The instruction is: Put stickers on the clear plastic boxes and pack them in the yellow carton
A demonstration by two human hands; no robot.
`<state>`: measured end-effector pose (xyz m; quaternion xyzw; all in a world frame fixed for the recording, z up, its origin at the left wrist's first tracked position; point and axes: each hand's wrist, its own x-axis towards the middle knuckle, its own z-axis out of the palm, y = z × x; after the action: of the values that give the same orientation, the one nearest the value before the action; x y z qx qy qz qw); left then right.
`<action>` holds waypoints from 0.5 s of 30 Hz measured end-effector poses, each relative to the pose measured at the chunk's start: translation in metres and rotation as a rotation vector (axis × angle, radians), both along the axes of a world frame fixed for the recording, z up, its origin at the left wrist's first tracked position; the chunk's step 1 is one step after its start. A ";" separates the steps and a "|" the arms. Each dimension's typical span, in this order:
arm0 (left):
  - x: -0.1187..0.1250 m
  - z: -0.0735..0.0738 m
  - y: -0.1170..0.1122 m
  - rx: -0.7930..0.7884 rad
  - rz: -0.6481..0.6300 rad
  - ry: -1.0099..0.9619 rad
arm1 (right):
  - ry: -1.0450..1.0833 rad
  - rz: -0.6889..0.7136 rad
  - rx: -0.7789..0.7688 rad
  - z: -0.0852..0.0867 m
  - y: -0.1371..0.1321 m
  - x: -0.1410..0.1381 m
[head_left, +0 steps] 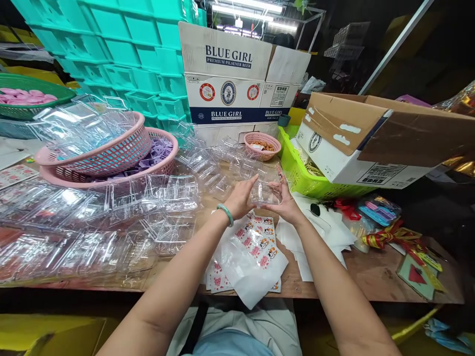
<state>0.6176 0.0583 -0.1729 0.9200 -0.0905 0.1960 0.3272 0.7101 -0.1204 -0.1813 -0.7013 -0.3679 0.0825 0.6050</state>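
Note:
Between my two hands is a small clear plastic box [261,192], held just above the table. My left hand [239,199], with a green bangle at the wrist, grips its left side. On the opposite side my right hand [285,201] has its thumb along the lower edge and its fingers raised. A small printed sticker seems to be stuck on a raised right finger. Sticker sheets [264,243] with pink and cartoon prints lie below my hands, partly under a translucent backing sheet [237,262].
Rows of clear plastic boxes [92,198] cover the table's left side. Behind them are stacked pink baskets [122,143]. A small pink basket [261,141] holds brown pieces. Right stand a lime-green crate [297,173], a cardboard box [341,123], white papers [326,232] and ribbons [393,237].

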 end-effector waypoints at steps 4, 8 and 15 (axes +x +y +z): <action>0.001 0.008 0.001 0.005 -0.019 0.058 | 0.070 0.007 -0.008 0.005 -0.002 -0.001; -0.004 0.011 0.007 -0.085 0.082 0.170 | 0.124 -0.094 0.064 0.009 -0.008 -0.002; -0.006 0.027 -0.005 -0.317 0.036 0.176 | 0.211 -0.163 0.145 0.024 -0.001 -0.015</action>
<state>0.6113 0.0535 -0.1454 0.8721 -0.0130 0.1322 0.4710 0.6956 -0.1215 -0.1573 -0.6709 -0.2490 0.0796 0.6939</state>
